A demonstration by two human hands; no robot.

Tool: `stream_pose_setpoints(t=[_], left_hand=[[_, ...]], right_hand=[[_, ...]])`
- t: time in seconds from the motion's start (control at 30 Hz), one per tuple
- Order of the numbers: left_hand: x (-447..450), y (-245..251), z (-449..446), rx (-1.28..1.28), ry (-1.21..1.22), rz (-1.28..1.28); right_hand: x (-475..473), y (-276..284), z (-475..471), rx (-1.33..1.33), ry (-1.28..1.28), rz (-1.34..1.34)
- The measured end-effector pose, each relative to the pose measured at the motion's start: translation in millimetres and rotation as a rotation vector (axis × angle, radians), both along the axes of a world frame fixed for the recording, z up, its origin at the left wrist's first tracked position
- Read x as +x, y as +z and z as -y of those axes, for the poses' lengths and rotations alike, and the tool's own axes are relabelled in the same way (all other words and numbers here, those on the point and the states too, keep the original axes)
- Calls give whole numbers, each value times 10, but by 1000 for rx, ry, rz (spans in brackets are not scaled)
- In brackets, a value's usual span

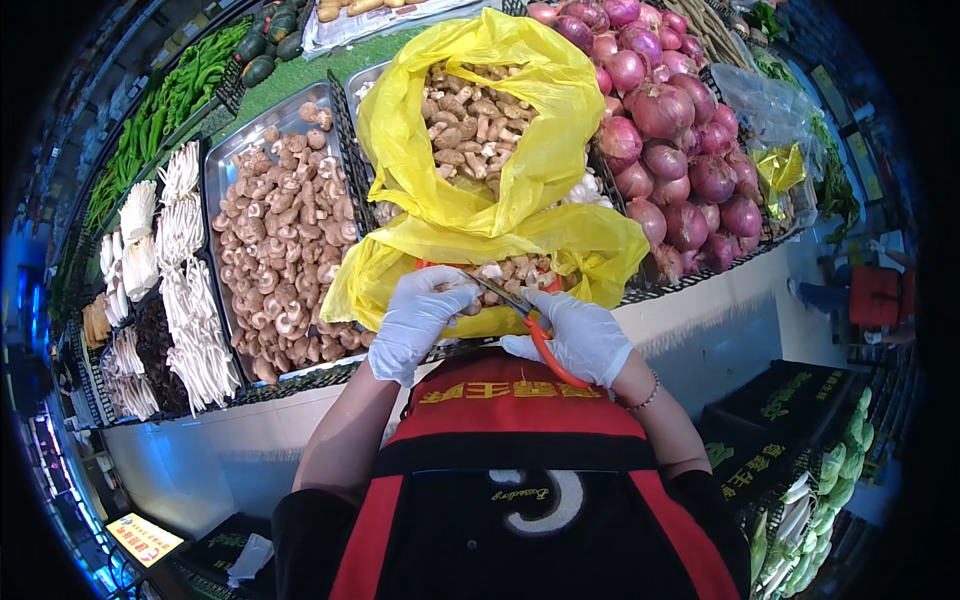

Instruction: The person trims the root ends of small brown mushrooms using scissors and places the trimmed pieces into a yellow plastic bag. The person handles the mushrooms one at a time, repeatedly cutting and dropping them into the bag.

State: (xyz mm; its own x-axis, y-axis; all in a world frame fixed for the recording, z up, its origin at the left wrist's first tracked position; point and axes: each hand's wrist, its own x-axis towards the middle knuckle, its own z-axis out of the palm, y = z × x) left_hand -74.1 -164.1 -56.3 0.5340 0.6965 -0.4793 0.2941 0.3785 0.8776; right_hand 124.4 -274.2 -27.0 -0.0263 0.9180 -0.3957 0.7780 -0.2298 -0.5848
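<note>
In white gloves, both my hands are over the near yellow plastic bag (360, 289), which lies open with mushroom pieces (525, 271) inside. My left hand (416, 319) pinches a shiitake mushroom (472, 307), mostly hidden by the fingers. My right hand (581, 337) grips orange-handled scissors (549, 352), their blades pointing at the left fingertips. Whether the blades touch the mushroom cannot be made out. Just beyond stands a second yellow plastic bag (390, 150), its mouth wide and brown shiitake mushrooms (480, 127) heaped inside. A bit of red or orange shows within the near bag.
Left of the bags is a metal tray (217, 169) of loose shiitake (289, 240), then white enoki mushrooms (196, 330). Red onions (675, 165) are piled at the right. Green peppers (165, 112) lie far left. The display's black front edge (300, 375) runs before me.
</note>
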Motion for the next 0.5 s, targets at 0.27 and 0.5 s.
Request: stream_pose_setpoints(t=[0.27,0.5], left_hand=[[159,-144,108,-88,-12,-36],[37,-163,153,-226,-134,-55]], right_hand=[[23,-87,184,-33,-72,-84],[82,-121,282,-144,-69,-197]])
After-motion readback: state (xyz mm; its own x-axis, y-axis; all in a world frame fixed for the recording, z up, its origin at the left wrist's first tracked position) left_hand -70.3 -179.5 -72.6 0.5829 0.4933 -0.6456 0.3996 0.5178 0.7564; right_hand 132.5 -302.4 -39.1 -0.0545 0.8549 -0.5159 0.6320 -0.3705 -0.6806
